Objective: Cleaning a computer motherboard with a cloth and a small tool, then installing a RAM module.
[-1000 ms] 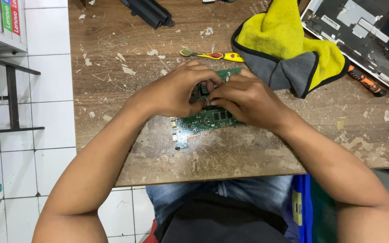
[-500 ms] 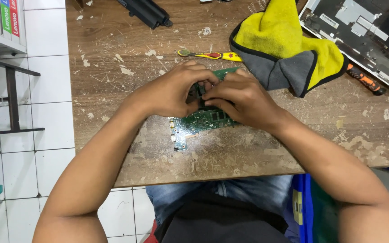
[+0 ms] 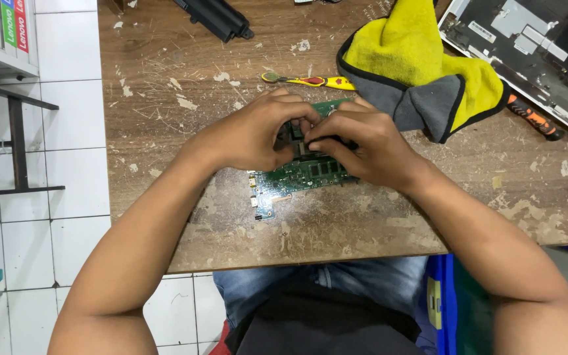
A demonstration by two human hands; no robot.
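At the bottom of the frame, a person in blue jeans [image 3: 363,289] and a dark shirt sits at the near edge of a worn wooden workbench [image 3: 165,131], its brown top scarred with pale chips and scratches. A blue bin [image 3: 443,309] stands just beside the person's knee at lower right. Both bare forearms reach up from the lower corners and meet at centre frame over a green circuit board [image 3: 297,176], which lies flat on the bench just below the middle of the picture, its lower left corner with small metal connectors jutting clear of the hands. The left hand [image 3: 251,135] is curled over the board's upper left part, fingers bent and pressed down onto a dark component near the board's top edge. The right hand [image 3: 363,141] covers the board's right part, its fingertips bunched against those of the left on the same spot; what exactly they pinch is hidden beneath them. Just beyond the hands, a small screwdriver with a yellow and red handle [image 3: 310,81] lies on the bench. To its right, a yellow cloth with grey lining [image 3: 422,66] sits crumpled, touching the right hand's far side. An orange and black tool [image 3: 537,119] pokes out past the cloth. At upper right lies an opened laptop chassis [image 3: 534,46]; at the top edge, a long black battery pack [image 3: 215,18]. White floor tiles [image 3: 67,98] fill the left.
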